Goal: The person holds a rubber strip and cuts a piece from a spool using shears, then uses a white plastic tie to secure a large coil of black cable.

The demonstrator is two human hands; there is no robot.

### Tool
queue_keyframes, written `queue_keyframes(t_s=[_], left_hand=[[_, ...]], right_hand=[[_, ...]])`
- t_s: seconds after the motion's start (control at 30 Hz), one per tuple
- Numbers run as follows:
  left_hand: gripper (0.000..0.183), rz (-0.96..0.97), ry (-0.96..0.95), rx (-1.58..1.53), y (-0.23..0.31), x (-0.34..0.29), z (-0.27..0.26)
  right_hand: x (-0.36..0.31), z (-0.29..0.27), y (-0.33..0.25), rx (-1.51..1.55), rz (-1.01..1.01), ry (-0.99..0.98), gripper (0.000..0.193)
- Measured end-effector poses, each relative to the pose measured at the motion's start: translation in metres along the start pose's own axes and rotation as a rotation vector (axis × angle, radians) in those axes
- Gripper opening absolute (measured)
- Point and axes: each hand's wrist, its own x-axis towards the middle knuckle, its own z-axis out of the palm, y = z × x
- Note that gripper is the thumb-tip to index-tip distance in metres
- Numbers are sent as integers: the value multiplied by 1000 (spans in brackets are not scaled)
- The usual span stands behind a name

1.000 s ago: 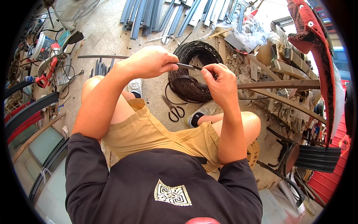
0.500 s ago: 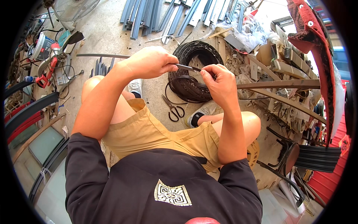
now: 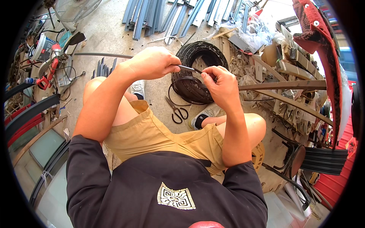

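My left hand (image 3: 154, 62) is closed around a thin grey strip (image 3: 100, 55), one end of which sticks out to the left past my forearm. The other end comes out of my left fingertips and reaches my right hand (image 3: 222, 85). There my right thumb and fingers pinch a narrow dark strip (image 3: 197, 70) at that end; my fingers partly cover where the two meet. Beyond my hands a coil of black strip (image 3: 195, 95) lies on the floor, with a loose loop at its near side. Scissors with black handles (image 3: 176, 111) lie on the floor between my legs.
Long grey profiles (image 3: 146, 17) lie at the far side, short dark strips (image 3: 102, 69) near my left knee. A red power tool (image 3: 51, 68) is at the left. Heaped scrap and a long brown bar (image 3: 285, 86) are at the right.
My right hand has moved a little left, closer to my left hand, so less strip shows between them. The grey strip's left end has shifted slightly further left and up.
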Motion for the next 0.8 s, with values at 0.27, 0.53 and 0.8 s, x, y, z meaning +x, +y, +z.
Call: queue_keyframes(t_s=[0.27, 0.53, 0.8], left_hand=[[27, -26, -21, 15, 1, 2, 7], [29, -45, -54, 54, 3, 4, 10], [33, -76, -65, 67, 4, 4, 12]], right_hand=[[0, 2, -1, -10, -24, -14, 15], [-1, 6, -1, -11, -28, -14, 14], [-1, 7, 1, -19, -41, -5, 14]])
